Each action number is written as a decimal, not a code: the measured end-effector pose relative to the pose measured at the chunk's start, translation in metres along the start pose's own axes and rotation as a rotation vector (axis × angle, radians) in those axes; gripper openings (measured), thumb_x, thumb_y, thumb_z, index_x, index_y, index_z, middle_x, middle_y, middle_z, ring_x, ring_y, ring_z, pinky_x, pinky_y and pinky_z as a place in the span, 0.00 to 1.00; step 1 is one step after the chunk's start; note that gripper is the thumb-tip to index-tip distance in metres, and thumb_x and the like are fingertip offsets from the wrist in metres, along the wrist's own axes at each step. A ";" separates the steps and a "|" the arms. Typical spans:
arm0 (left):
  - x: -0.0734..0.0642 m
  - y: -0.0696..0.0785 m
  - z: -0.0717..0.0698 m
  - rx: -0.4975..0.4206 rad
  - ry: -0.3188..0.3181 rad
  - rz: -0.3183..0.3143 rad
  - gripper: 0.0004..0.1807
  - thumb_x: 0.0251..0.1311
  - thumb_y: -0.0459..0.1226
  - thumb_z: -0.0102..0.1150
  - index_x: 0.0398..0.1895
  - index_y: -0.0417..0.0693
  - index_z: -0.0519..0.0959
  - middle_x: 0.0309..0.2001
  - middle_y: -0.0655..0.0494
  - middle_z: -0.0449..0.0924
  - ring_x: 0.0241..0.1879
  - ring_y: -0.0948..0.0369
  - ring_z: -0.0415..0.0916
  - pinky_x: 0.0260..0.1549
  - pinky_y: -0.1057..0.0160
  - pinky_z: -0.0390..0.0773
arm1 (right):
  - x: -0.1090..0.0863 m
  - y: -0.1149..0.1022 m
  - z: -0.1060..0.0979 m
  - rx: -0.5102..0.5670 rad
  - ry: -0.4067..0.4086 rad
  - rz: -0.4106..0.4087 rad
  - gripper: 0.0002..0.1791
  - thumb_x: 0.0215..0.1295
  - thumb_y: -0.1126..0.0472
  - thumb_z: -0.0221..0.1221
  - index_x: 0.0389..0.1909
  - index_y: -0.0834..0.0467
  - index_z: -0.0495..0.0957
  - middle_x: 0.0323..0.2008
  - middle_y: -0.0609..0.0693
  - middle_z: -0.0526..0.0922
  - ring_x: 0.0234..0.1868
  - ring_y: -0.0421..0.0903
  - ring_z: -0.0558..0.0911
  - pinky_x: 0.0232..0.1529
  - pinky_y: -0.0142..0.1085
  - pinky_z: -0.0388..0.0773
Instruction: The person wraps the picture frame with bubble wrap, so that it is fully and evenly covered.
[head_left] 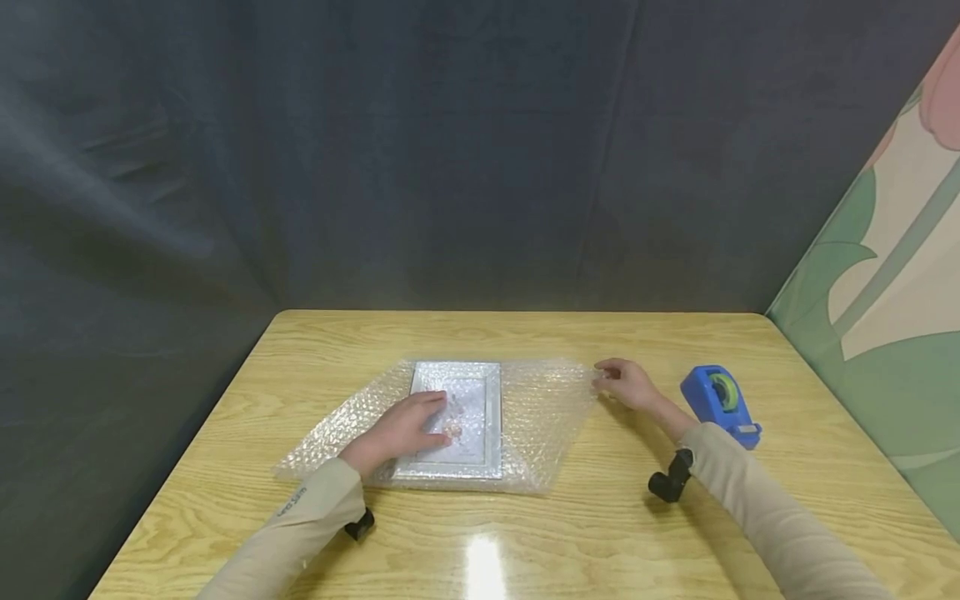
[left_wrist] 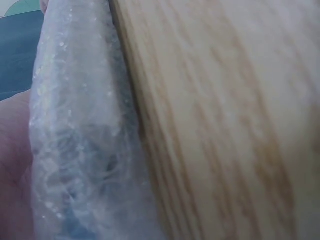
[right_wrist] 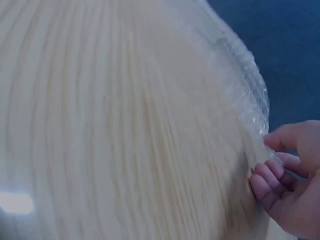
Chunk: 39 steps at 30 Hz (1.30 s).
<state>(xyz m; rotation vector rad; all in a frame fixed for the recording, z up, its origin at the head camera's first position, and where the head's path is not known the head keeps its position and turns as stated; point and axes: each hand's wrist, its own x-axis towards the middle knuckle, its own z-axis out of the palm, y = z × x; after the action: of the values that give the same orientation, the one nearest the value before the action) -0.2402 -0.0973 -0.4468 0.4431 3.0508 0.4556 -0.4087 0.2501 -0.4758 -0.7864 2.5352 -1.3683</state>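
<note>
A silvery picture frame (head_left: 491, 425) lies on a sheet of bubble wrap (head_left: 543, 417) that spreads out to its left and right. My left hand (head_left: 401, 429) rests on the picture frame's left half with its fingers extended over the middle. In the left wrist view, bubble wrap (left_wrist: 80, 100) runs along the frame's near side, beside the edge of that hand. At the sheet's far right corner, my right hand (head_left: 628, 383) pinches the bubble wrap between thumb and fingers. The right wrist view shows the same plastic edge (right_wrist: 250, 100) running into those fingertips (right_wrist: 275, 137).
A blue tape dispenser (head_left: 720, 404) with a greenish-yellow roll stands on the wooden table (head_left: 600, 533) beyond my right forearm. Behind the table hangs a dark curtain (head_left: 450, 167). A wall with a painted flower pattern (head_left: 892, 292) borders the right side.
</note>
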 end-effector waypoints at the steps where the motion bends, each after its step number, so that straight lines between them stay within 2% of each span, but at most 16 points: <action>1: 0.000 0.000 0.000 0.002 0.000 0.003 0.38 0.51 0.49 0.61 0.60 0.34 0.65 0.64 0.43 0.61 0.62 0.49 0.59 0.62 0.52 0.57 | 0.000 -0.001 0.001 0.047 -0.001 0.022 0.21 0.60 0.69 0.54 0.50 0.79 0.67 0.37 0.68 0.76 0.32 0.49 0.77 0.29 0.33 0.77; 5: 0.000 -0.001 0.001 0.000 0.003 0.010 0.37 0.51 0.49 0.61 0.60 0.34 0.65 0.63 0.43 0.61 0.62 0.48 0.59 0.62 0.52 0.57 | -0.001 -0.005 0.005 0.237 0.028 0.100 0.24 0.61 0.72 0.50 0.57 0.80 0.59 0.43 0.72 0.72 0.34 0.45 0.78 0.31 0.32 0.80; 9: 0.000 -0.002 0.000 0.003 0.002 0.012 0.38 0.52 0.49 0.61 0.60 0.33 0.65 0.64 0.43 0.61 0.62 0.48 0.59 0.62 0.51 0.57 | -0.005 -0.012 0.012 0.360 0.093 0.175 0.29 0.63 0.71 0.48 0.63 0.76 0.50 0.50 0.74 0.67 0.34 0.38 0.78 0.34 0.29 0.78; 12: 0.000 -0.001 -0.001 0.009 -0.004 0.013 0.38 0.52 0.49 0.61 0.60 0.33 0.65 0.64 0.43 0.61 0.63 0.48 0.59 0.62 0.52 0.57 | -0.012 -0.018 0.018 0.439 0.126 0.234 0.31 0.63 0.70 0.47 0.64 0.75 0.48 0.54 0.74 0.65 0.32 0.34 0.77 0.34 0.26 0.77; 16: 0.000 0.000 -0.002 0.010 -0.007 0.014 0.38 0.52 0.49 0.61 0.60 0.33 0.65 0.63 0.42 0.61 0.62 0.48 0.59 0.62 0.51 0.57 | -0.023 -0.025 0.030 0.556 0.150 0.296 0.30 0.63 0.70 0.47 0.64 0.74 0.50 0.55 0.70 0.66 0.31 0.31 0.76 0.34 0.25 0.77; 20: 0.000 0.001 -0.002 0.005 -0.005 0.012 0.38 0.51 0.48 0.62 0.60 0.32 0.65 0.63 0.41 0.61 0.62 0.47 0.59 0.62 0.51 0.57 | -0.031 -0.030 0.042 0.618 0.168 0.313 0.29 0.62 0.70 0.47 0.64 0.72 0.53 0.49 0.59 0.74 0.31 0.31 0.76 0.32 0.25 0.77; 23: 0.000 0.001 -0.002 0.004 -0.005 0.012 0.38 0.52 0.48 0.62 0.60 0.32 0.65 0.63 0.41 0.61 0.62 0.47 0.59 0.62 0.51 0.57 | -0.035 -0.033 0.049 0.626 0.183 0.303 0.29 0.62 0.71 0.47 0.65 0.68 0.53 0.46 0.56 0.75 0.31 0.32 0.76 0.31 0.25 0.76; 26: -0.001 0.001 -0.003 -0.002 -0.001 0.016 0.37 0.52 0.47 0.62 0.60 0.32 0.65 0.63 0.41 0.61 0.62 0.47 0.59 0.62 0.51 0.57 | -0.037 -0.038 0.054 0.613 0.203 0.253 0.30 0.63 0.71 0.47 0.66 0.65 0.52 0.50 0.61 0.73 0.32 0.32 0.77 0.30 0.25 0.76; 32: -0.001 0.002 -0.002 -0.004 0.004 0.019 0.37 0.52 0.48 0.61 0.59 0.32 0.65 0.63 0.41 0.61 0.62 0.47 0.59 0.62 0.51 0.57 | -0.033 -0.055 0.057 0.602 0.242 0.095 0.29 0.63 0.72 0.49 0.65 0.63 0.56 0.55 0.66 0.69 0.33 0.32 0.79 0.31 0.24 0.76; 39: -0.001 0.001 -0.002 -0.011 -0.002 0.006 0.38 0.52 0.49 0.61 0.60 0.33 0.64 0.64 0.43 0.61 0.63 0.48 0.58 0.63 0.51 0.56 | -0.024 -0.085 0.064 0.602 0.197 -0.065 0.27 0.61 0.77 0.48 0.62 0.66 0.59 0.53 0.69 0.70 0.34 0.34 0.79 0.35 0.27 0.79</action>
<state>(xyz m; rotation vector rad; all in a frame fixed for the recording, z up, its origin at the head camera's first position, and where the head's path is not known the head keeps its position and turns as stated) -0.2392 -0.0968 -0.4444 0.4520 3.0445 0.4719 -0.3325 0.1782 -0.4454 -0.6358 2.0272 -2.1632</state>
